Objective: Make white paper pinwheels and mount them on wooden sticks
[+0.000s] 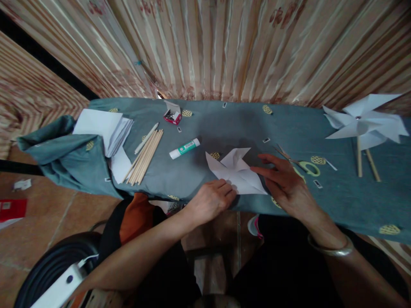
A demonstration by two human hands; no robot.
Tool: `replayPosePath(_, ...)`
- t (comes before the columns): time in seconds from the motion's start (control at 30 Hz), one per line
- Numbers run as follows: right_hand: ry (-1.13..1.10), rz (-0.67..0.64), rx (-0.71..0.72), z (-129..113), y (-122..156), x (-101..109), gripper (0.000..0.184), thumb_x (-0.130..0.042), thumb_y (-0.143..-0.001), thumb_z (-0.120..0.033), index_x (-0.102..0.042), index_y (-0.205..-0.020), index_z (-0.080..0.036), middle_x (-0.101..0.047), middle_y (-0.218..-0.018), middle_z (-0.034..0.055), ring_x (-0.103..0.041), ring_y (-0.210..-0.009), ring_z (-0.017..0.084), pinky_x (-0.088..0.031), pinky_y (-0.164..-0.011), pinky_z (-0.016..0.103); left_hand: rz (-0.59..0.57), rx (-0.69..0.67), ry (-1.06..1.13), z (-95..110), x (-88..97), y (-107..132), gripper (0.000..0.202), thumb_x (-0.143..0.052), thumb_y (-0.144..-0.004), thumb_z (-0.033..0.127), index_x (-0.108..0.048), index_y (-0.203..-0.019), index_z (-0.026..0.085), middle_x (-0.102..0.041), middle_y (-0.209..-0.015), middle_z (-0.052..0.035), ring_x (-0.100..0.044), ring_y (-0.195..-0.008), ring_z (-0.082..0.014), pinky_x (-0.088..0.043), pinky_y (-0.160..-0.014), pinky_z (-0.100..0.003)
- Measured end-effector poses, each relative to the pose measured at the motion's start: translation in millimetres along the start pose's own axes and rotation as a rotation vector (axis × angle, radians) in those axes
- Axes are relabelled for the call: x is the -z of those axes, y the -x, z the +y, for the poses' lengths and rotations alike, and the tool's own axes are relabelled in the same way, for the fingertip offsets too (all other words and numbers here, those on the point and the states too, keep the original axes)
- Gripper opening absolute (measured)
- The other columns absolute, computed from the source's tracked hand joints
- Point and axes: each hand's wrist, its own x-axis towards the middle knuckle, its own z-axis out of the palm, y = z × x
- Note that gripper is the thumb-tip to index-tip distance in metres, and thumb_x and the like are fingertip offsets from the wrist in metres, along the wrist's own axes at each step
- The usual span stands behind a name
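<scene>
A white paper pinwheel (pixel 239 175) without a stick lies on the cloth in front of me, its vanes curled up towards the middle. My left hand (pixel 216 199) has its fingers closed on the pinwheel's near left edge. My right hand (pixel 284 182) is at the pinwheel's right side, fingers apart, the index fingertip close to a vane; whether it touches I cannot tell. Just beyond that hand lie scissors (pixel 310 168) with pale green handles, partly covered by it. A glue stick (pixel 184 148) rests to the left of the pinwheel.
A grey-green tablecloth (pixel 205 128) covers the narrow table. On the left are folded white paper sheets (pixel 96 124), several wooden sticks (pixel 146 158), a white pen (pixel 147 138) and a small red box (pixel 172 114) of metal pins. Pinwheels on sticks (pixel 366 122) lie far right. A curtain (pixel 205 51) hangs behind.
</scene>
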Motion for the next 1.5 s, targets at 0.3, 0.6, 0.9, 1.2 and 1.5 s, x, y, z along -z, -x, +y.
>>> replayPosePath(0.3, -0.104, -0.019, -0.054, 9, 11, -2, 0.032, -0.047, -0.089, -0.016, -0.076, -0.089, -0.028, -0.058, -0.138, 0.0068, -0.059, -0.123, 0.030, -0.053, -0.096, 0.052, 0.008, -0.015, 0.001, 0, 1.4, 2, 0.017, -0.046, -0.099, 0.017, -0.062, -0.098, 0.010, -0.066, -0.088, -0.0074, -0.061, -0.079, -0.0189, -0.052, -0.068, -0.031)
replayPosePath(0.6, -0.123, -0.063, -0.131, 23, 20, -6, 0.025, -0.052, -0.088, -0.019, -0.076, -0.093, -0.026, -0.061, -0.135, 0.0085, -0.057, -0.127, 0.030, -0.048, -0.104, 0.056, 0.073, 0.016, 0.002, -2, 1.3, 3, 0.017, -0.045, -0.099, 0.017, -0.061, -0.098, 0.012, -0.067, -0.085, -0.0051, -0.060, -0.072, -0.0165, -0.049, -0.060, -0.028)
replayPosePath(0.9, -0.434, -0.111, -0.227, 14, 17, 1, 0.012, -0.071, -0.084, -0.040, -0.079, -0.089, -0.032, -0.057, -0.143, 0.0046, -0.059, -0.125, 0.029, -0.056, -0.096, 0.047, 0.054, -0.016, 0.038, 1, 3.3, 9, 0.020, -0.042, -0.101, 0.016, -0.061, -0.104, 0.010, -0.067, -0.090, -0.0080, -0.064, -0.080, -0.0172, -0.054, -0.069, -0.029)
replayPosePath(1.2, -0.418, -0.065, -0.230, 7, 11, -5, 0.017, -0.064, -0.090, -0.040, -0.079, -0.096, -0.035, -0.059, -0.140, 0.0026, -0.058, -0.124, 0.027, -0.051, -0.102, 0.048, -0.024, -0.021, 0.082, 4, 4.7, 10, 0.021, -0.041, -0.100, 0.015, -0.062, -0.100, 0.010, -0.067, -0.092, -0.0102, -0.064, -0.087, -0.0194, -0.056, -0.074, -0.032)
replayPosePath(1.5, -0.196, 0.014, -0.075, -4, -3, -26, 0.010, -0.065, -0.090, -0.033, -0.075, -0.088, -0.030, -0.056, -0.142, 0.0028, -0.053, -0.127, 0.030, -0.048, -0.102, 0.053, 0.045, 0.031, 0.066, 7, 4.7, 10, 0.025, -0.042, -0.100, 0.015, -0.055, -0.120, 0.008, -0.068, -0.100, -0.0093, -0.062, -0.088, -0.0188, -0.055, -0.073, -0.030)
